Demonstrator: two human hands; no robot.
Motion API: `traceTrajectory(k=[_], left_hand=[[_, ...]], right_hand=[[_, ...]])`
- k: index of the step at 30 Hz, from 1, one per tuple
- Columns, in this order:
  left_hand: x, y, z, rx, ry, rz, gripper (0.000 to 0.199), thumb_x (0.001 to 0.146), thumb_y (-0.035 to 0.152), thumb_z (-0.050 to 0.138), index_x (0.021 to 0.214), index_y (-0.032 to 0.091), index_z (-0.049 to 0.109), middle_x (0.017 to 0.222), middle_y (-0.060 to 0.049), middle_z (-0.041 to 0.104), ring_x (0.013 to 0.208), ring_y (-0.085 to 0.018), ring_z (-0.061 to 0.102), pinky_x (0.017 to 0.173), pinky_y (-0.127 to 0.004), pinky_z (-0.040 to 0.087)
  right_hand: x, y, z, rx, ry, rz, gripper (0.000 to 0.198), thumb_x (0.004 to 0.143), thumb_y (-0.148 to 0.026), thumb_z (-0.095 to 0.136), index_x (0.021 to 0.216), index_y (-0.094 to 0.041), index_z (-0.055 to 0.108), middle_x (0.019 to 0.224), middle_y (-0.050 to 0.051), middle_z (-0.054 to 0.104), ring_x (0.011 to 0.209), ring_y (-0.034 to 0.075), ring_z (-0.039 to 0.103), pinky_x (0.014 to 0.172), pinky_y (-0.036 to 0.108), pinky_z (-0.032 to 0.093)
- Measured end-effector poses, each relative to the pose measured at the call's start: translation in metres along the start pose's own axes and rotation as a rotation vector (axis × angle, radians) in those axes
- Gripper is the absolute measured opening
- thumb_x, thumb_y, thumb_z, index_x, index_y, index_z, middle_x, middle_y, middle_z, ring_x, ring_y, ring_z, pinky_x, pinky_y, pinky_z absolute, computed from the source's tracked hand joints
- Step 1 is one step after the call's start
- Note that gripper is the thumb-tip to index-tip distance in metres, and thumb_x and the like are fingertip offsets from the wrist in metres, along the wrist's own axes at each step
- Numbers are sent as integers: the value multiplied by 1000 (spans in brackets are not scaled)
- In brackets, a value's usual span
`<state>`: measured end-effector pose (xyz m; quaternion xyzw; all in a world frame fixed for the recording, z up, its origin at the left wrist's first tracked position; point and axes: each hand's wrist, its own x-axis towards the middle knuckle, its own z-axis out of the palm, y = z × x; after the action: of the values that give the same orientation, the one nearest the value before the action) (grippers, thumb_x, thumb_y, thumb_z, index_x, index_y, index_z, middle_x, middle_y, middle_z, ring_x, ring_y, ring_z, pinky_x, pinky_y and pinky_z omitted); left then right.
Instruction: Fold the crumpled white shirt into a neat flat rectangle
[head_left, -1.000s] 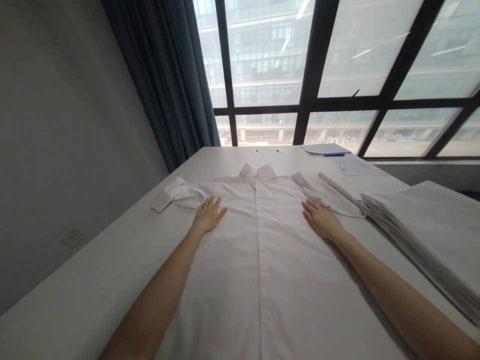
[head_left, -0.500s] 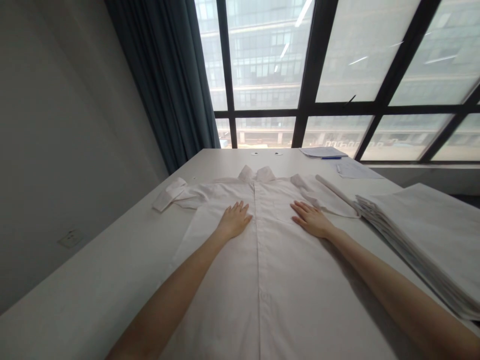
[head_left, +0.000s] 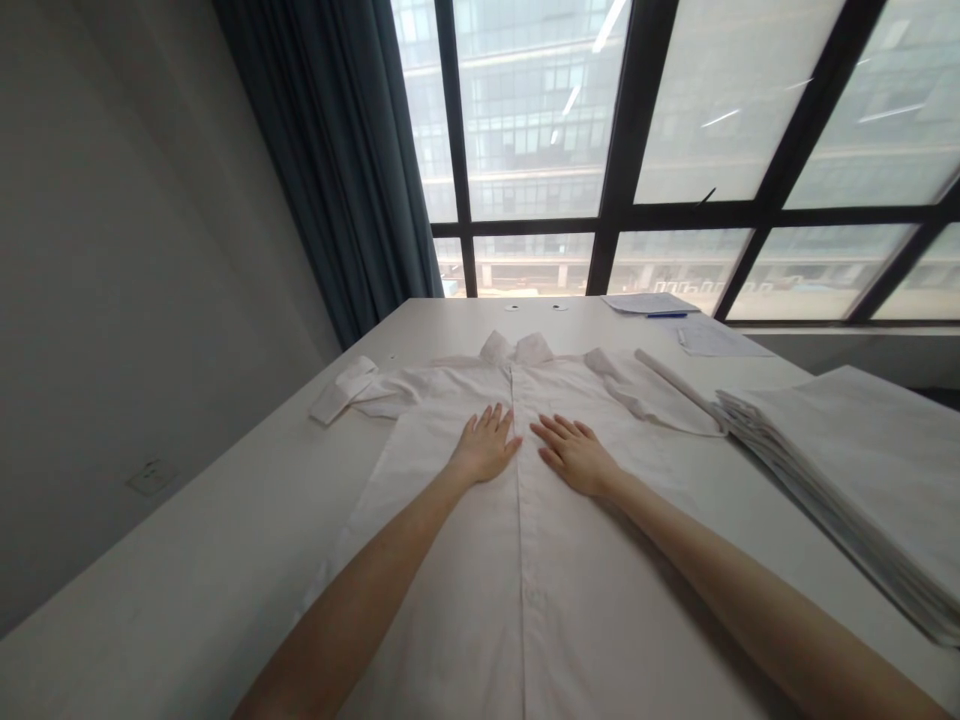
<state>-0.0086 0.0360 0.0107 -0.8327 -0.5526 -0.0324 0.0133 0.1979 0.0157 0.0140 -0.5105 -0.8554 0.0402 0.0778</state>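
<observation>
A white button-up shirt (head_left: pixel 480 560) lies spread face up, its collar (head_left: pixel 517 348) at the far end and its front placket running down the middle. My left hand (head_left: pixel 486 443) rests flat on the chest, just left of the placket, fingers spread. To the right of the placket my right hand (head_left: pixel 576 455) lies flat on the fabric with its fingers apart. The left sleeve (head_left: pixel 345 390) is bent, with its cuff turned outward. On the other side the right sleeve (head_left: pixel 660 395) is folded back beside the shoulder. The near hem is out of view.
The shirt lies on a white table (head_left: pixel 217 540). A stack of white cloth or paper sheets (head_left: pixel 855 450) stands along the right edge. Papers (head_left: pixel 720 340) and a blue pen (head_left: pixel 666 315) lie at the back right. A dark curtain (head_left: pixel 337 150) hangs behind, beside large windows.
My right hand has slid left across the chest toward the placket. My left hand has shifted slightly right, so the two hands are closer together. The shirt stays spread out.
</observation>
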Motion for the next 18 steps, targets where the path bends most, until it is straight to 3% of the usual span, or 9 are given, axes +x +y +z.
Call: traceTrajectory(k=[8, 18], left_hand=[[-11, -20, -3, 15, -33, -15, 65, 100, 53, 22, 152, 15, 25, 159, -12, 20, 148, -24, 16, 117, -45, 18], [-63, -92, -8, 115, -42, -133, 65, 99, 48, 24, 152, 9, 26, 159, -14, 19, 147, -25, 18, 117, -42, 19]], right_hand=[[-23, 31, -4, -11, -22, 19, 59, 100, -56, 18, 152, -30, 30, 159, 1, 25, 146, 25, 21, 116, 50, 21], [-69, 95, -3, -84, 52, 196, 55, 99, -44, 22, 151, -28, 33, 156, 3, 34, 143, 22, 30, 114, 47, 27]])
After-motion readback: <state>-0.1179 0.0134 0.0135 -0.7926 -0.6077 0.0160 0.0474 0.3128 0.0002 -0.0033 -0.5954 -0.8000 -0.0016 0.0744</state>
